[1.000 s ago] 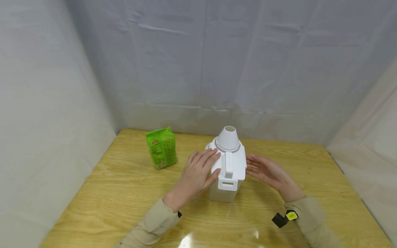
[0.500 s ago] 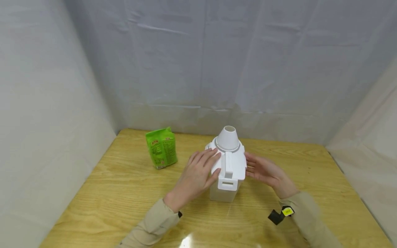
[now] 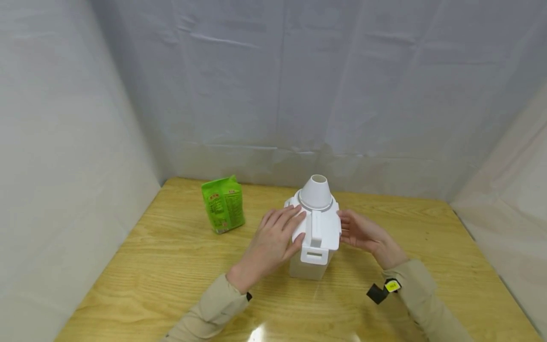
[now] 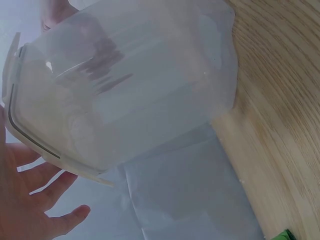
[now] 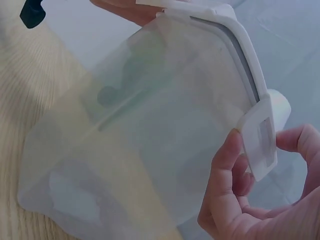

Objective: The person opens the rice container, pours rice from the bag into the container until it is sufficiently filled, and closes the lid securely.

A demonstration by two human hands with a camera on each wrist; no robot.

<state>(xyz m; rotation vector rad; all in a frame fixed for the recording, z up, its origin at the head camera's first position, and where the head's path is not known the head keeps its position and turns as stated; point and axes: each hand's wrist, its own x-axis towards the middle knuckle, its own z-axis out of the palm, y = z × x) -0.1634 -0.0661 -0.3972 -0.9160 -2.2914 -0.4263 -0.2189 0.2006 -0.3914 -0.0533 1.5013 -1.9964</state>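
Observation:
A translucent storage container stands upright on the wooden table, its white lid topped by a cone-shaped spout. My left hand rests on the lid's left part, fingers extended and spread; in the left wrist view, that hand lies along the lid's edge. On the container's right side, my right hand has its fingers at the lid's edge. Up close in the right wrist view, the thumb and a finger of that hand pinch a white side latch, which sticks outward from the lid.
A green printed packet stands left of the container, toward the back of the table. Another white latch hangs at the lid's front. Pale sheets enclose the table at the back and both sides.
My right hand has come left and in against the container's side, its forearm following. My left hand stays on the lid, and the packet stands where it was.

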